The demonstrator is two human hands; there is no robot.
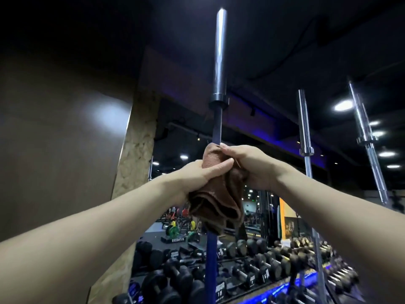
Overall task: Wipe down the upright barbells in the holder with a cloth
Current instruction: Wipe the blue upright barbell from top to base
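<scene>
**Cloth clamped high on the blue barbell**

Bare forearms fill the foreground, reaching up to a blue upright barbell (215,128). A brown cloth (219,194) is wrapped round its shaft below the collar. The left hand (201,174) is curled round the cloth with the thumb laid across its front; the right hand (252,165) is closed on it from the other side, fingertips pinching the top fold. Loose folds hang beneath both hands.

The cloth looks soft, napped and thick; the shaft is smooth and painted, and the sleeve (219,53) above is polished, cylindrical steel. Two more chromed upright barbells (304,132) stand to the right. The holder is not seen.

It is judged that a hard sideways pull could tip the bar towards its neighbours. The hanging folds could be snagged, or the grip lost on slick metal. Rubber-headed dumbbells (252,268) are racked below.
</scene>
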